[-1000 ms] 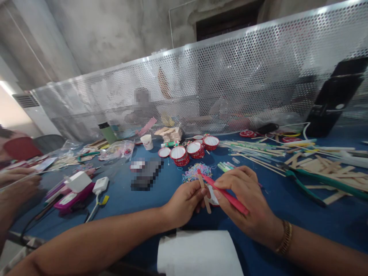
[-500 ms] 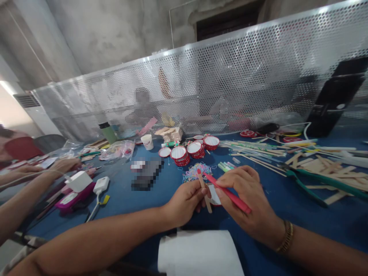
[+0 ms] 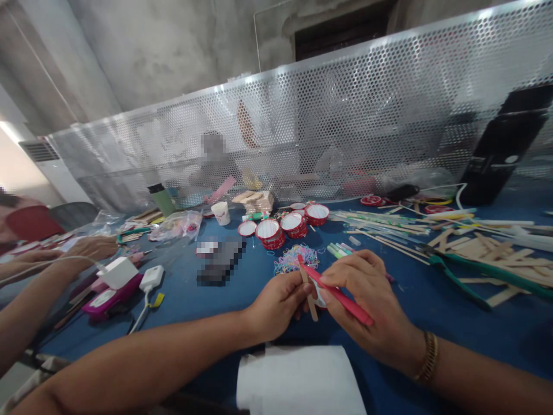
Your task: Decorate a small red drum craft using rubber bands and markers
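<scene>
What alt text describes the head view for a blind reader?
A person's left hand holds a flat wooden stick; the right hand holds a pink marker at its upper end, over a cluttered blue table. Pliers lie to the right.

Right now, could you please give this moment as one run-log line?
left hand: holds wooden craft stick; right hand: holds red marker, tip at stick's upper end; beyond: multicoloured rubber bands
</scene>
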Demonstrator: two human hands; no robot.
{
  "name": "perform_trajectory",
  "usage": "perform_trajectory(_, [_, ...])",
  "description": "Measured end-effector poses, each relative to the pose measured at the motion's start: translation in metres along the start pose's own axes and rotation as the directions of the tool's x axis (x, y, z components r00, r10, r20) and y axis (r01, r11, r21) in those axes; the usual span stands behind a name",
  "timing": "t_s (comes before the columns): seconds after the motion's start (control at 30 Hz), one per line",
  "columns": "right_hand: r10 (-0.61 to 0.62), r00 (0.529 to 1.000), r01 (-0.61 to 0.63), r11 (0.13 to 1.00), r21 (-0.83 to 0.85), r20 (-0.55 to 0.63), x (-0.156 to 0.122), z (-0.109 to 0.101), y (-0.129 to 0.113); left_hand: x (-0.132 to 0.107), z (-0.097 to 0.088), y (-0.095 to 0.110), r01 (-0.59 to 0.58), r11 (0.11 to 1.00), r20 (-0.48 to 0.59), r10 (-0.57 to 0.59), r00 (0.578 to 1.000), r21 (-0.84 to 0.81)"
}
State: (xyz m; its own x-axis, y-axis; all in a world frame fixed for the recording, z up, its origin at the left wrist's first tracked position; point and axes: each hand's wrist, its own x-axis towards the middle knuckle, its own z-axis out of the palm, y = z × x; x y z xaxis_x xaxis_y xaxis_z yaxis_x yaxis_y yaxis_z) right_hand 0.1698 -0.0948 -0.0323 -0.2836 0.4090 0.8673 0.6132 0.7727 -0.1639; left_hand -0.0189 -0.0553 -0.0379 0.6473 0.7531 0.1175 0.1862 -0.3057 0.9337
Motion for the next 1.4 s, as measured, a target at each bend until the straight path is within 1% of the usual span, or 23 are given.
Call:
perform_trajectory(0.2, [0.002, 1.0, -0.001, 1.0, -0.01, 0.018, -0.0005, 0.0007, 0.0007, 0.0001, -0.0003, -0.0002, 0.001, 1.0, 0.005, -0.001, 1.0, 0.011])
perform_trajectory(0.4, [-0.005, 1.0, 0.005, 1.0, -0.015, -0.002, 0.0006, 0.0004, -0.0006, 0.0002, -0.0005, 0.0005, -0.005, 1.0, -0.007, 0.005, 1.0, 0.029])
perform_trajectory(0.6, [-0.01, 1.0, 0.009, 1.0, -0.027, -0.01, 0.0002, -0.0002, -0.0003, -0.0001, 0.0003, -0.0009, 0.005, 1.0, -0.02, -0.004, 1.0, 0.008])
perform_trajectory(0.7, [0.006, 1.0, -0.006, 1.0, -0.022, -0.01, 0.0002, -0.0007, -0.0005, 0.0002, 0.0003, -0.0007, 0.015, 1.0, -0.015, -0.015, 1.0, 0.004])
perform_trajectory(0.83, [0.026, 1.0, -0.027, 0.999, -0.026, -0.01, -0.0003, -0.0005, 0.0006, 0.0009, -0.0004, -0.0023, 0.024, 1.0, -0.036, -0.023, 0.999, 0.009])
perform_trajectory(1.03, [0.053, 0.998, -0.055, 0.998, -0.039, -0.032, -0.0022, 0.0007, 0.0037, 0.0013, -0.0007, -0.0055, 0.021, 1.0, -0.035, -0.021, 0.999, 0.005])
perform_trajectory(1.27, [0.019, 0.999, -0.02, 1.0, -0.02, -0.03, -0.0009, -0.0006, 0.001, 0.0009, 0.0002, -0.0018, 0.027, 1.0, -0.019, -0.027, 0.999, -0.005])
perform_trajectory(1.4, [0.011, 1.0, -0.012, 1.0, -0.016, -0.019, 0.0002, -0.0014, -0.0001, 0.0006, -0.0006, -0.0026, 0.012, 1.0, -0.001, -0.012, 1.0, 0.003])
